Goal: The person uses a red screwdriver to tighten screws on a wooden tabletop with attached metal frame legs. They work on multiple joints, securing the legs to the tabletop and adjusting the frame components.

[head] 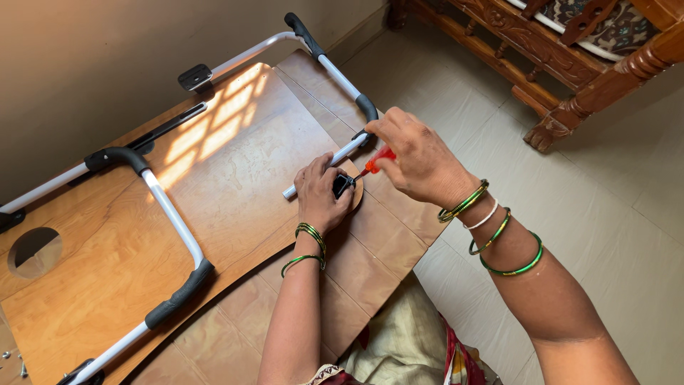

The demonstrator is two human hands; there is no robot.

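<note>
A wooden folding table top (235,171) lies upside down on the floor. My left hand (320,196) presses a small black bracket (342,185) against the board, at the end of a white metal leg tube (324,165). My right hand (417,157) grips a screwdriver with a red-orange handle (377,160), its tip pointing down-left at the bracket. Green bangles ring both wrists.
A second white leg frame with black corner sleeves (174,228) lies folded across the board at the left. A round hole (34,249) is cut near the left edge. Loose screws (14,360) lie bottom left. Carved wooden furniture (570,64) stands top right on the tiled floor.
</note>
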